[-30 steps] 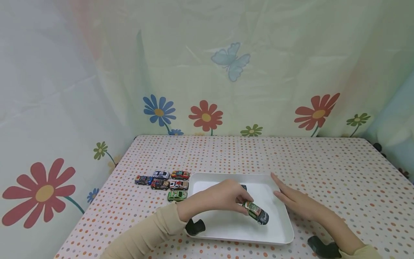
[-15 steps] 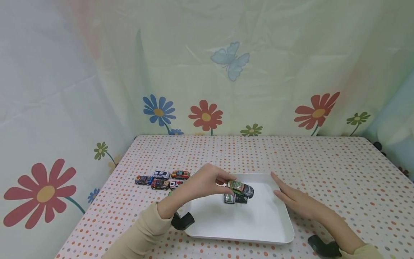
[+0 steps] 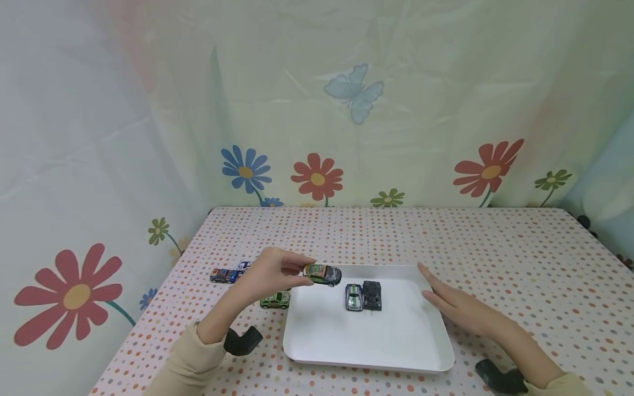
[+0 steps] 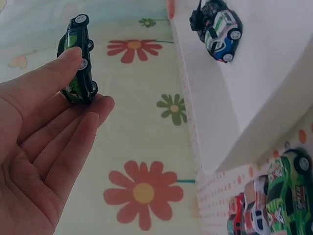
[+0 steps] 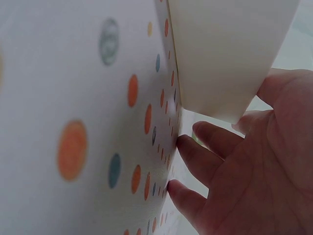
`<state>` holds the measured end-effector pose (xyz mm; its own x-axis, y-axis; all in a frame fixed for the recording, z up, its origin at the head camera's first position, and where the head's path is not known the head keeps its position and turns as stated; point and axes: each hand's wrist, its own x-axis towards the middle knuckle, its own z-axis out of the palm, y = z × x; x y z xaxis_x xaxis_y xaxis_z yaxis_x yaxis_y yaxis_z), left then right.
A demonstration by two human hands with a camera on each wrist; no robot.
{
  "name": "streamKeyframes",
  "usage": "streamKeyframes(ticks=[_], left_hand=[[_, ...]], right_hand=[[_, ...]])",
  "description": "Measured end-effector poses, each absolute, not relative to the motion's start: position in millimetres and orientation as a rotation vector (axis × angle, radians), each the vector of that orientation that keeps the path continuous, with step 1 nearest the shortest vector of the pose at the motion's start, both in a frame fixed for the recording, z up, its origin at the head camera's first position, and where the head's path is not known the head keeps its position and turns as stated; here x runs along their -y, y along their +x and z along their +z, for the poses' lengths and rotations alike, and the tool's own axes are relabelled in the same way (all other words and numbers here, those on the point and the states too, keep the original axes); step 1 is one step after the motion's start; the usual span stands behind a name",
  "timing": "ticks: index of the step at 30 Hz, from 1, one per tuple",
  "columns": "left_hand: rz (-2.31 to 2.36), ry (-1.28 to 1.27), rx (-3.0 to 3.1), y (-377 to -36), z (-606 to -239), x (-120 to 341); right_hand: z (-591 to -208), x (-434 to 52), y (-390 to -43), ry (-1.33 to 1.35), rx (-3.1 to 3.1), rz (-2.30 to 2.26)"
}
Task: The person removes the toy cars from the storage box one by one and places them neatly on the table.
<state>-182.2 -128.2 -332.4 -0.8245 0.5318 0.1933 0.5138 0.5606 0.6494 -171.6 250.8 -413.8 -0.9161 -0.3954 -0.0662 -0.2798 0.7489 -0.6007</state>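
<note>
My left hand [image 3: 303, 273] pinches a green and black toy car [image 3: 323, 274] between thumb and fingertips, in the air above the far left corner of the white tray [image 3: 366, 344]. The left wrist view shows the same car [image 4: 77, 61] on its side at my fingertips. Two small cars, one silver-green [image 3: 354, 297] and one black [image 3: 372, 295], sit side by side in the tray. My right hand [image 3: 430, 288] lies flat on the table with straight fingers against the tray's right rim [image 5: 230, 54].
Several toy cars stand on the dotted tablecloth left of the tray, among them a green one [image 3: 275, 300] and a dark blue one [image 3: 224, 275]; my left hand hides some. A flowered curtain [image 3: 317, 137] closes off the back and left sides.
My left hand lifted the green and black car from the tray's front and carried it up and left to the tray's far left corner. The right hand stayed still.
</note>
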Motion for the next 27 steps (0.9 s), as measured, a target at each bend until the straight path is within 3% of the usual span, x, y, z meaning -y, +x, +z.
streamKeyframes(ticks=[27], left_hand=[[1.381, 0.359, -2.807, -167.5, -380.5, 267.2]], right_hand=[[-415.4, -250.7, -173.4, -0.508, -2.752, -0.901]])
